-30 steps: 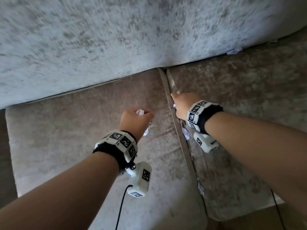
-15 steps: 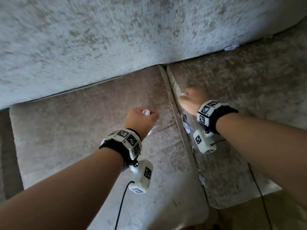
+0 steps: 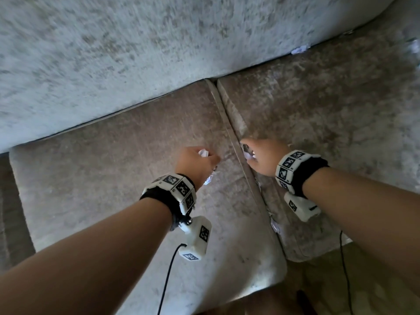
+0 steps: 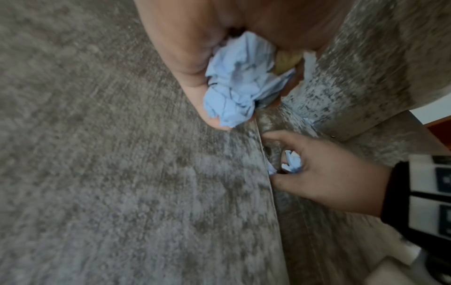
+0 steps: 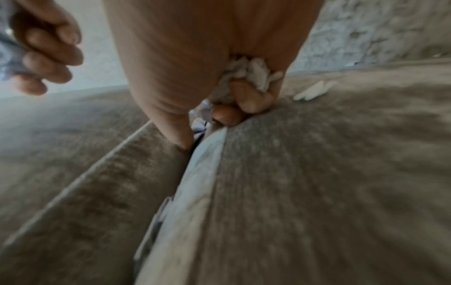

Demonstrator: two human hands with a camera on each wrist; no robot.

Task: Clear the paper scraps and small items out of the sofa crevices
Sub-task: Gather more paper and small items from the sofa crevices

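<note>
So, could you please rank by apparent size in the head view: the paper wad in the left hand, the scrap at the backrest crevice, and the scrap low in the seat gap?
1. Backrest scrap.
2. Seat-gap scrap.

The left hand hides most of the paper wad, so I cannot rank it.

Dim all over, with soft daylight on the pale grey fuzzy sofa back. Darker down on the brown-grey velvety seat cushions, with dark shade in the thin gap between them. Blurry from moving, most of all in the right wrist view. Bent and stretched at the edges. Fuzzy up close on the crumpled pale blue paper.
</note>
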